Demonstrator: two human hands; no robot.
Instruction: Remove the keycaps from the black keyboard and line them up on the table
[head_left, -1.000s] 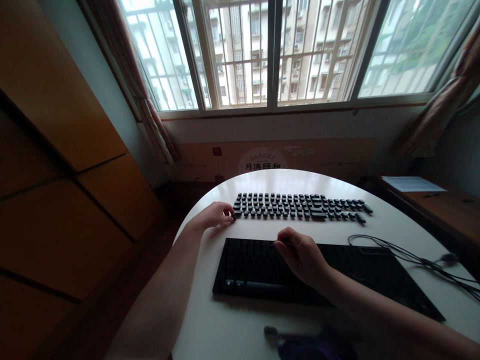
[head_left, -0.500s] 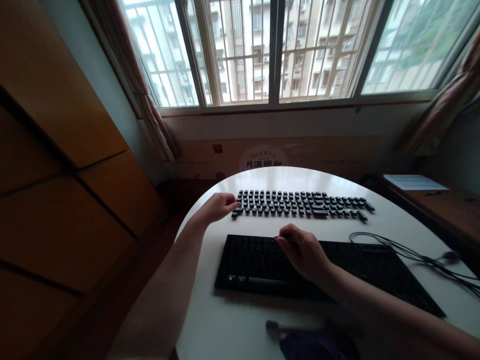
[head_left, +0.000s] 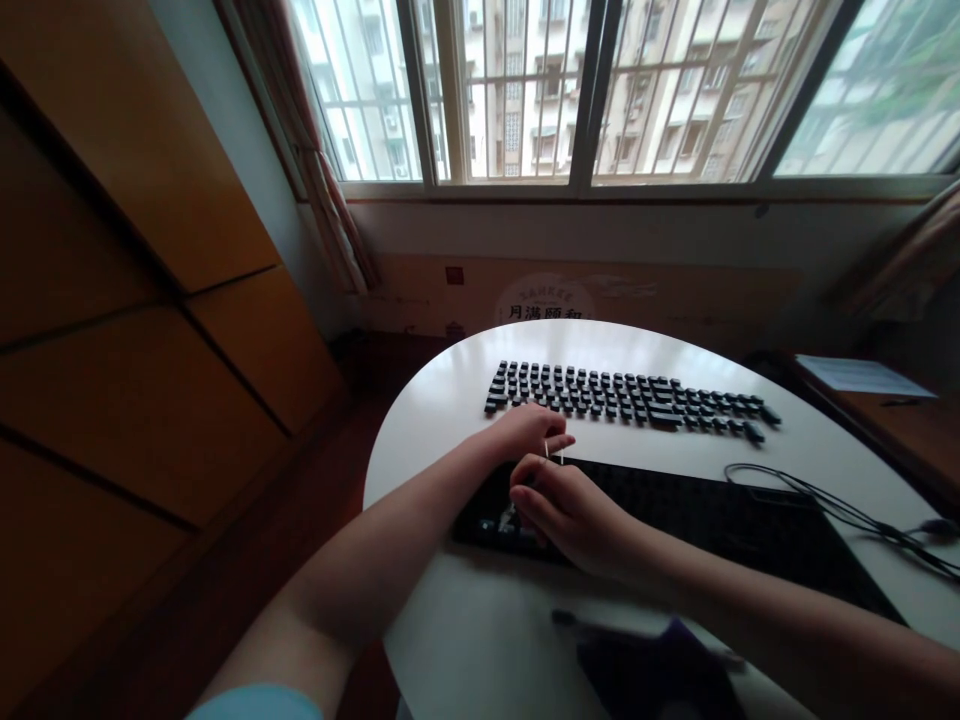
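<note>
A black keyboard (head_left: 675, 510) lies on the white round table. Over its left part, my right hand (head_left: 574, 510) is closed on a wire keycap puller (head_left: 562, 456), whose two thin pale prongs point up and away. My left hand (head_left: 529, 430) reaches in just beyond it, fingers curled and thumb beside the prongs. Whatever sits between those fingers is too small to make out. Behind both hands, loose black keycaps (head_left: 600, 390) stand in rows that follow a keyboard layout. Pale marks (head_left: 507, 518) show on the keyboard near my right fingertips; the keys under my hands are hidden.
Black cables (head_left: 847, 515) run off the table's right side. A dark purple cloth-like item (head_left: 660, 670) and a small brush-like thing (head_left: 577, 622) lie blurred at the near edge. A paper (head_left: 862, 376) rests on a brown desk (head_left: 885, 415) to the right.
My left hand has moved right, from the left end of the keycap rows to beside the puller. My right hand has turned, raising the prongs towards it. The camera view has shifted slightly.
</note>
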